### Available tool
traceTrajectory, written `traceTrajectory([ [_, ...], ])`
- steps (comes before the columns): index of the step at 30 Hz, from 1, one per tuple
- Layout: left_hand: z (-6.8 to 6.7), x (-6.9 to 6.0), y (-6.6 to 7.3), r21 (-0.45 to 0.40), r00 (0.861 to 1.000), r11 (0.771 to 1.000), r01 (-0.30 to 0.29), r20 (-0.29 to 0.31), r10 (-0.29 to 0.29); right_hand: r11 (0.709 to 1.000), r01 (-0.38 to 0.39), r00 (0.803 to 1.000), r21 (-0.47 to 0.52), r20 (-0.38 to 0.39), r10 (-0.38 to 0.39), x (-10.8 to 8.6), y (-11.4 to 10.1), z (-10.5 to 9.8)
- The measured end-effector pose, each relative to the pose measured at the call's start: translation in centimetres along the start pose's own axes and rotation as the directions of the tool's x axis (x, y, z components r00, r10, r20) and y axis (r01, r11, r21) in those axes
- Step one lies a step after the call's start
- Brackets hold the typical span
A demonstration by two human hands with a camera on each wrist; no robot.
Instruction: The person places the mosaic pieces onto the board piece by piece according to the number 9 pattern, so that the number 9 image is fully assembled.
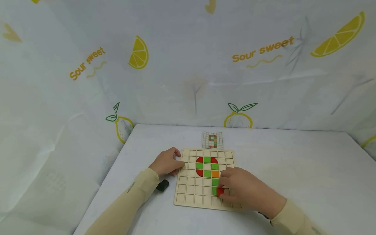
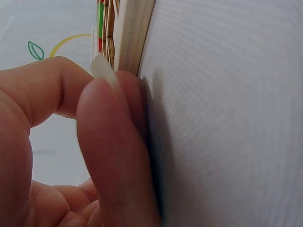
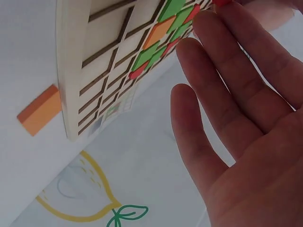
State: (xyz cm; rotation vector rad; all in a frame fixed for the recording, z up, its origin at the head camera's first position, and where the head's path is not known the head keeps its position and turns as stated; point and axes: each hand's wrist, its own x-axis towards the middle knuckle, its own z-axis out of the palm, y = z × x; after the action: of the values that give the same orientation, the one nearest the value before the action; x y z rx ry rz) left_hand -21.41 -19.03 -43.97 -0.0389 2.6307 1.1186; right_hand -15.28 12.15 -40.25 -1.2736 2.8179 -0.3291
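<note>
A pale wooden grid board (image 1: 191, 190) lies flat on the table. On it, green squares, red rounded-corner tiles and one orange square (image 1: 215, 174) form a 9-like figure. My left hand (image 1: 165, 162) grips the board's left edge, thumb on top and curled fingers against the side (image 2: 135, 40). With thumb and fingers, my right hand (image 1: 243, 187) pinches a red tile (image 1: 219, 192) at the lower right, beside the lowest green square. In the right wrist view only a bit of that red tile (image 3: 222, 2) shows; the other fingers (image 3: 189, 113) are spread.
Behind the board lies a pattern card (image 1: 212, 140) printed with a similar figure. A loose orange tile (image 3: 40, 111) is on the table by the board's edge. A small black object (image 1: 163, 185) sits near my left wrist. A lemon-print cloth (image 1: 176, 81) hangs behind the white table.
</note>
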Motion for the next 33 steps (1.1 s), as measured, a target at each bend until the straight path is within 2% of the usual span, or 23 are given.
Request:
traceTrajectory([
  [4, 0.0, 0.0, 0.0, 0.004, 1.000, 1.000, -0.003, 0.001, 0.003, 0.997, 0.067, 0.997, -0.030, -0.032, -0.068, -0.1, -0.6, 0.9],
  [7, -0.1, 0.0, 0.0, 0.008, 1.000, 1.000, -0.005, 0.003, 0.005, 0.995, 0.090, 0.995, -0.048, -0.031, -0.092, 0.0, -0.9, 1.2],
  [15, -0.3, -0.1, 0.2, 0.005, 1.000, 1.000, -0.004, -0.001, 0.004, 0.997, 0.033, 0.999, -0.065, 0.042, -0.030, 0.1, -1.6, 1.2],
  [33, 0.1, 0.2, -0.1, 0.007, 1.000, 1.000, 0.000, -0.002, 0.000, 0.996, 0.030, 0.999, -0.086, 0.040, -0.026, 0.0, -1.8, 1.4],
])
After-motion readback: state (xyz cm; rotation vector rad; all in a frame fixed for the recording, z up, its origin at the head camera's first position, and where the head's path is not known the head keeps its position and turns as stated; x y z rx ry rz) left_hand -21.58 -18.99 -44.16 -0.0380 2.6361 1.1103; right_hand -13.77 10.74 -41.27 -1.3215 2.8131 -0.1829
